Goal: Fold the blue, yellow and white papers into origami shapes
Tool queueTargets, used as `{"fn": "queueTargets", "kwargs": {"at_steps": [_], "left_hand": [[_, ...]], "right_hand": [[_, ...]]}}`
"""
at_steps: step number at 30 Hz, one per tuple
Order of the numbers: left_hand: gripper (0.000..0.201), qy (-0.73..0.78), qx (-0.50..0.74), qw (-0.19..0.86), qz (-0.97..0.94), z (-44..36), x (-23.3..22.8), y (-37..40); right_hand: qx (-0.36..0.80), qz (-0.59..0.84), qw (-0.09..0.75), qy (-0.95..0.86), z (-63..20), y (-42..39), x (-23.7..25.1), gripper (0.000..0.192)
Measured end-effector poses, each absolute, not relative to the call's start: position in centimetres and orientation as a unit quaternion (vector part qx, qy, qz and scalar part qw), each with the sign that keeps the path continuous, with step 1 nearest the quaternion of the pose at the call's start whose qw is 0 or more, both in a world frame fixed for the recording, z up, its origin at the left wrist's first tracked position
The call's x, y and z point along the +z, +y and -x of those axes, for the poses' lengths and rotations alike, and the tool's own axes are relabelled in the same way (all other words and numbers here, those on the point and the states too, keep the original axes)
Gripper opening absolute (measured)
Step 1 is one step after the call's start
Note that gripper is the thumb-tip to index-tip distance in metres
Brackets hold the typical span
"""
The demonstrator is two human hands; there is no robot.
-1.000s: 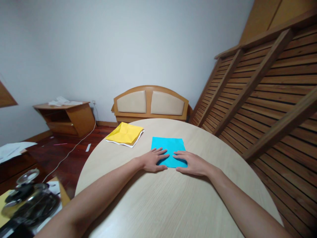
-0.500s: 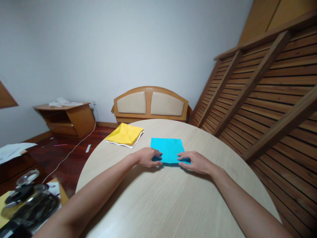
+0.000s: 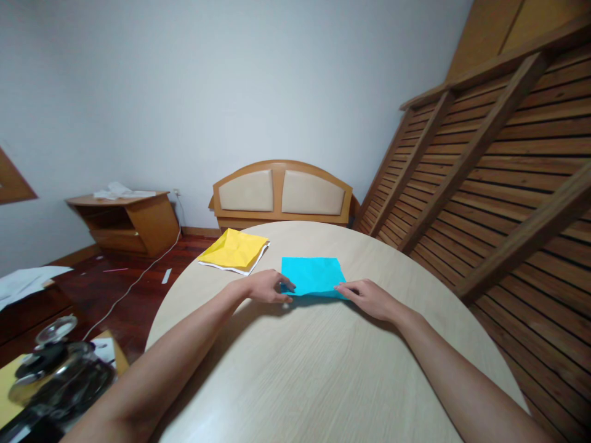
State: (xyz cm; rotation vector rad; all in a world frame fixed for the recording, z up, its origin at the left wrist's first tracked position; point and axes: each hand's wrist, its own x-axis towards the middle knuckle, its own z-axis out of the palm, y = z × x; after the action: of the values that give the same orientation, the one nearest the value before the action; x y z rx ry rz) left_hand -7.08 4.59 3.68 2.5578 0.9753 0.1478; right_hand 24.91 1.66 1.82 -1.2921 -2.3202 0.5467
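A sheet of blue paper lies on the round table, its near edge raised slightly with a shadow under it. My right hand pinches the near right corner of the sheet between thumb and fingers. At the near left corner is my left hand, its thumb and fingers apart. The fingers reach over the paper there, while the thumb sits just below the edge. Beyond my left hand, a creased yellow paper rests on a white sheet.
The pale round table fills the front. At lower left stands a glass pot on a low surface. A wooden headboard is behind the table, and a slatted wooden frame leans on the right. A white cord crosses the floor.
The near edge of the blue paper has lifted. My right hand has closed on its corner, and my left hand has shifted slightly left, its thumb coming off the paper.
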Motion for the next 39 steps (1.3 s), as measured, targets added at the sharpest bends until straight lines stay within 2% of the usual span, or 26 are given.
{"fn": "queueTargets", "kwargs": {"at_steps": [5,13,23,28,33,36,39], "left_hand": [[0.03,0.388,0.086,0.189,-0.898,8.0,3.0,5.6],[0.039,0.396,0.146,0.207,-0.883,8.3,2.6,6.7],[0.038,0.431,0.261,0.304,-0.809,8.0,1.2,7.7],[0.032,0.497,0.271,0.203,-0.799,7.1,1.0,7.6],[0.022,0.562,0.225,0.095,-0.79,6.5,0.8,6.8],[0.028,0.588,0.229,0.064,-0.773,6.1,1.0,6.1],[0.039,0.559,0.285,-0.019,-0.778,5.4,1.2,5.4]], "right_hand": [[0.215,0.451,0.2,-0.843,-25.0,1.7,2.0,0.05],[0.222,0.475,0.178,-0.833,-26.4,1.9,2.3,0.044],[0.2,0.485,0.256,-0.812,-27.0,3.5,0.0,0.039],[0.175,0.5,0.279,-0.801,-26.8,3.9,-0.4,0.04],[0.22,0.498,0.317,-0.777,-26.3,4.2,-1.0,0.035],[0.217,0.507,0.335,-0.764,-25.8,4.4,-1.4,0.035],[0.177,0.529,0.331,-0.761,-25.3,4.4,-1.5,0.04]]}}
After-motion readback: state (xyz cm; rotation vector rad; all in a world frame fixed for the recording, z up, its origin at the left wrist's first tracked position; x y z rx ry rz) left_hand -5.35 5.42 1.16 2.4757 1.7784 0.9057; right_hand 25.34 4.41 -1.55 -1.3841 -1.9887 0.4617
